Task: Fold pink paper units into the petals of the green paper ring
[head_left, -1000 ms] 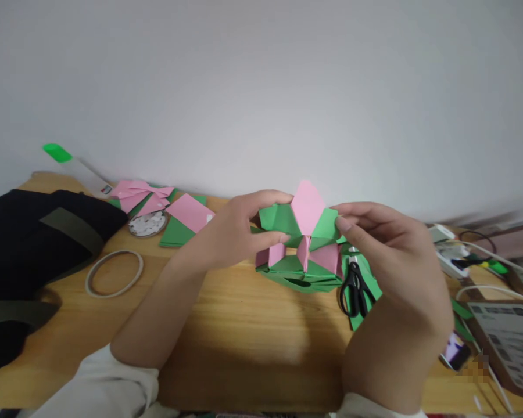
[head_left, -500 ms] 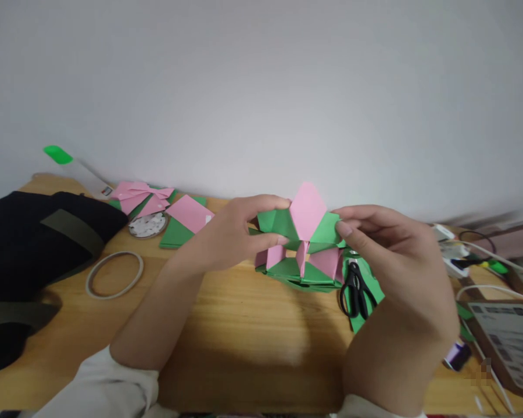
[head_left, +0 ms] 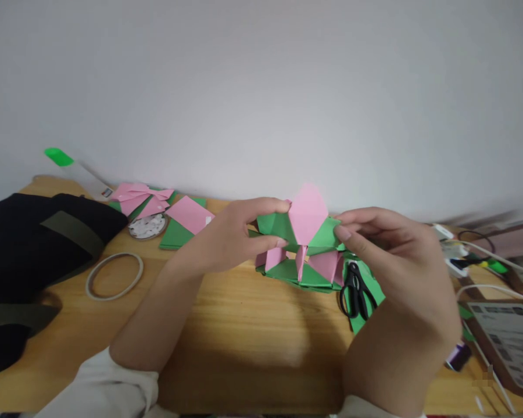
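A pink and green folded-paper model (head_left: pixel 307 223) is between my hands, just above the table. Its upper tier is green with a pink pointed flap standing up in the middle. Pink upright folds join that tier to a green lower one. My left hand (head_left: pixel 239 235) pinches the left end of the upper tier, thumb in front and forefinger on top. The right end is between the thumb and forefinger of my right hand (head_left: pixel 392 255). Black-handled scissors (head_left: pixel 355 293) lie on green paper (head_left: pixel 370 278) beside my right wrist.
Pink paper pieces (head_left: pixel 192 213) and a round white-filled dish (head_left: pixel 147 225) lie at the back left. A tape roll (head_left: pixel 114 276) and a black bag (head_left: pixel 43 238) are on the left. Cables (head_left: pixel 492 287) and a labelled box (head_left: pixel 508 339) sit at right on the wooden table (head_left: pixel 253 337).
The pink flap has tilted slightly, and a crease now shows across it. The right end of the upper tier sits a touch lower. Both hands keep almost the same place.
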{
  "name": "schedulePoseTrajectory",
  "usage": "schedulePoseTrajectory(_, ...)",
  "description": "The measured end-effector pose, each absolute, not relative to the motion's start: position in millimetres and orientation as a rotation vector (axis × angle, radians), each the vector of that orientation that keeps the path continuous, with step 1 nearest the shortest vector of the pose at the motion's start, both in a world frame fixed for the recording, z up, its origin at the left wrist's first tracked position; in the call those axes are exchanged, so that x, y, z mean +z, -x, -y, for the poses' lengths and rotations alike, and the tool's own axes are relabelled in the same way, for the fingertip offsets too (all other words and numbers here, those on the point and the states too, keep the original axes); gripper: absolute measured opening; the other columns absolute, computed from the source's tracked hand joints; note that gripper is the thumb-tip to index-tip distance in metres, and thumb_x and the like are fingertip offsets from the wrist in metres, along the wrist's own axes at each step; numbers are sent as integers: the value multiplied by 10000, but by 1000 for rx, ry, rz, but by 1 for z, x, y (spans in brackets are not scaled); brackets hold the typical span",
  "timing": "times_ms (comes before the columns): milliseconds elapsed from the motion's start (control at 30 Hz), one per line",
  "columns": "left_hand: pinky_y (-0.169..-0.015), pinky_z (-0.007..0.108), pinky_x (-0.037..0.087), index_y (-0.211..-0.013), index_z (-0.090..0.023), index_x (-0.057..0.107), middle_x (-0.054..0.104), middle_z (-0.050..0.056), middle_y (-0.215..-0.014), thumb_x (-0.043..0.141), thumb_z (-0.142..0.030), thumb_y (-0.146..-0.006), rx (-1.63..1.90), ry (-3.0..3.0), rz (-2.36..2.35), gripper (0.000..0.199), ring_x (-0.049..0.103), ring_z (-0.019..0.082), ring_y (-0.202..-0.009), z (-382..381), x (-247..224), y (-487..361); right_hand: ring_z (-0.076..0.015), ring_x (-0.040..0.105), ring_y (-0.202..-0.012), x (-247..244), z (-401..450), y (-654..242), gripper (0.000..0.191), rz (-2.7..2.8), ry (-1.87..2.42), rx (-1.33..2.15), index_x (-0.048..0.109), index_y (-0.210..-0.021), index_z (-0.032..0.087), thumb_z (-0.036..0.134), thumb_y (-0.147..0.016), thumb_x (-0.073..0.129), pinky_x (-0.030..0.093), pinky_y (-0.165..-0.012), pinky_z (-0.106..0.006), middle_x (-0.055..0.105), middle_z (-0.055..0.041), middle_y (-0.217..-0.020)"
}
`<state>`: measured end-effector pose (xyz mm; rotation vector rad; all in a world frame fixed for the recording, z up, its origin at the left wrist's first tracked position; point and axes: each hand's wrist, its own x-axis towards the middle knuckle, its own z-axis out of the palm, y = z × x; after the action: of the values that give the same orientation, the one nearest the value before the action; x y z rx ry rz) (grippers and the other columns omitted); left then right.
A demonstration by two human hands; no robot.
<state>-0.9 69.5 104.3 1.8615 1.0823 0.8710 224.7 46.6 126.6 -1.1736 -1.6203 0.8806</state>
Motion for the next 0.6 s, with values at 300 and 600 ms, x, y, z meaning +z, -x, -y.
schedulePoseTrajectory(300, -778, 278, 504, -1070, -231, 669, 715, 22, -1084, 644, -231, -782, 921, -2021, -1170, 290, 660, 185, -918, -65, 105, -2, -124, 642, -603, 130, -45, -225, 44, 1627, 1163, 886, 721, -812, 252, 231, -775, 726, 533, -506, -237, 720, 8, -761)
schedulePoseTrajectory(600, -776, 338, 445, -895, -269, 669, 728, 18, -850, 398, -226, -936, 1047, -2633, -1359, 278, 650, 196, -823, -53, 106, -13, -155, 675, -925, 130, -36, -237, 137, 1315, 1153, 558, 731, -882, 265, 156, -833, 664, 536, -825, -264, 736, -8, -932)
